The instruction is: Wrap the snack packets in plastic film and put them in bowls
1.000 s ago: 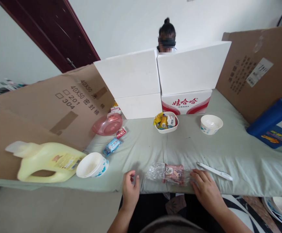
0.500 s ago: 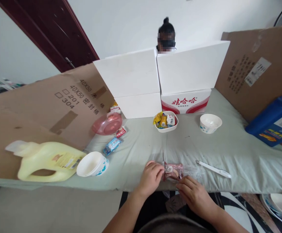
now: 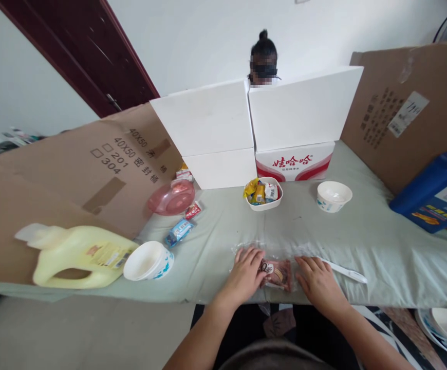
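A small reddish-brown snack packet [image 3: 277,274] lies on clear plastic film [image 3: 260,245] at the front edge of the cloth-covered table. My left hand [image 3: 245,272] rests flat on the film at the packet's left end, its fingers stretched out and partly covering that end. On the other side, my right hand [image 3: 319,282] lies palm down on the film, fingers spread, a little apart from the packet. A white pen-like cutter [image 3: 347,271] lies just beyond the right fingers, its left end hidden by them.
Further back stand a white dish [image 3: 264,206] of wrapped snacks and a paper bowl [image 3: 333,198]. Left are stacked paper bowls [image 3: 146,262], a yellow detergent jug [image 3: 80,252], a pink plate [image 3: 171,198] and a blue packet [image 3: 179,232]. A blue bottle [image 3: 435,192] stands right. White boxes [image 3: 216,128] screen a person opposite.
My hands have gone from pinching the film at the packet to lying flat on it. The right hand has moved right, away from the packet, and the film is spread out.
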Available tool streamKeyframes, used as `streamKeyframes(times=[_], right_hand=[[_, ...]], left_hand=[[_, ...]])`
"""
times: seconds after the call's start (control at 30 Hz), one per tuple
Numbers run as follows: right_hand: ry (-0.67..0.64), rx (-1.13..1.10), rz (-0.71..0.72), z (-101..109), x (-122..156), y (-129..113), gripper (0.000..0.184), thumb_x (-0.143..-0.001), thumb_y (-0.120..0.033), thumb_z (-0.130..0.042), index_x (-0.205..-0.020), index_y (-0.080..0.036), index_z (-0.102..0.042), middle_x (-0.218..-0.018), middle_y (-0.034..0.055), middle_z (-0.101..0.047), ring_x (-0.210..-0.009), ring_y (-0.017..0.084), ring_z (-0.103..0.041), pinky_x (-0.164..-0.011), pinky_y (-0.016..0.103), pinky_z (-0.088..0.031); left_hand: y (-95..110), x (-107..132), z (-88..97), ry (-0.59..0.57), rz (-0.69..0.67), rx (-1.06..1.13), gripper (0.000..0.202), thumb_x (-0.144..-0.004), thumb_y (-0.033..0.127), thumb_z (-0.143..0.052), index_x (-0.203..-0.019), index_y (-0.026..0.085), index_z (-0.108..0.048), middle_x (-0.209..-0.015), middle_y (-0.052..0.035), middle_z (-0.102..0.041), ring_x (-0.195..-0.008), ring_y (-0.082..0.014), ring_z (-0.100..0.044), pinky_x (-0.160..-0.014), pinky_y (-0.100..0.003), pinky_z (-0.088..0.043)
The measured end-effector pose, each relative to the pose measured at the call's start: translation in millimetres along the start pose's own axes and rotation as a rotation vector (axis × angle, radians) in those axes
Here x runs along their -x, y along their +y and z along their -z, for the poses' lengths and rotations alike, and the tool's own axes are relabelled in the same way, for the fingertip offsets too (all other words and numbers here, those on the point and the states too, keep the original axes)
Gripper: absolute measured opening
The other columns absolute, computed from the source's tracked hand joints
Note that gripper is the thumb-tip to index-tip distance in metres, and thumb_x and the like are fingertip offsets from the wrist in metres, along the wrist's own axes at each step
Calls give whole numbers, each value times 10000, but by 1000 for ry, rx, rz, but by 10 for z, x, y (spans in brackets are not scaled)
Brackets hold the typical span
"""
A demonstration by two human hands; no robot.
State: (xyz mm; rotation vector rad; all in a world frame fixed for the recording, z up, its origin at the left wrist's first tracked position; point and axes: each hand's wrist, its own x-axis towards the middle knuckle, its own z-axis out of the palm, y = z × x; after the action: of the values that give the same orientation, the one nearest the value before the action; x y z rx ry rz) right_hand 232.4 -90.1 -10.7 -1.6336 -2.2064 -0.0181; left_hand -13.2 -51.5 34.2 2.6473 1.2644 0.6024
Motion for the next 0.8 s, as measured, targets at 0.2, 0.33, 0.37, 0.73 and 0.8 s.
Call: streamKeyframes(times=[0.2, 0.33, 0.37, 0.73, 0.8], right_hand=[[-52, -175, 53, 238, 51, 8, 228, -953, -230, -426, -962, -202, -652, -845, 62, -622, -838, 218, -543, -771, 377, -413], [-193, -381, 229, 611, 131, -60, 199, -926, -180, -425, -865, -204, -613, -961, 68, -618, -977, 210, -536, -849, 362, -400], [-272, -417, 270, 690, 147, -73, 157, -902, -188, -465, -832, -208, -605, -952, 59, -623, -984, 209, -543, -845, 352, -401], [-177, -308, 99, 295, -176, -142, 380, -956, -161, -328, -1239, -219, -575, -1060, 80, -672, -936, 180, -643, -796, 301, -498], [-39, -219, 170, 74, -189, -72, 395, -929, -148, -379, -1280, -194, -555, -1186, 106, -641, -1098, 210, -591, -920, 359, -484]], left_hand=[[-77, 129, 124, 58, -4, 38, 156, -883, 122, -527, -899, 211, -654, -932, -50, -645, -1057, -234, -561, -1031, -491, -385], [62, 265, 479, -146, -23, 214, 128, -821, 104, -580, -811, 211, -650, -1064, -48, -653, -1152, -239, -540, -1012, -414, -414], [104, 290, 560, -287, -38, 298, 94, -794, 132, -636, -825, 218, -657, -1034, -28, -672, -1080, -219, -587, -965, -363, -450], [393, -64, 23, -213, 89, 184, 531, -760, 181, -705, -1260, 245, -537, -1312, -93, -545, -1245, -299, -474, -1062, -490, -383], [326, -86, -112, -237, 72, 117, 675, -706, 172, -747, -1325, 241, -486, -1326, -108, -534, -1243, -331, -470, -1064, -547, -368]])
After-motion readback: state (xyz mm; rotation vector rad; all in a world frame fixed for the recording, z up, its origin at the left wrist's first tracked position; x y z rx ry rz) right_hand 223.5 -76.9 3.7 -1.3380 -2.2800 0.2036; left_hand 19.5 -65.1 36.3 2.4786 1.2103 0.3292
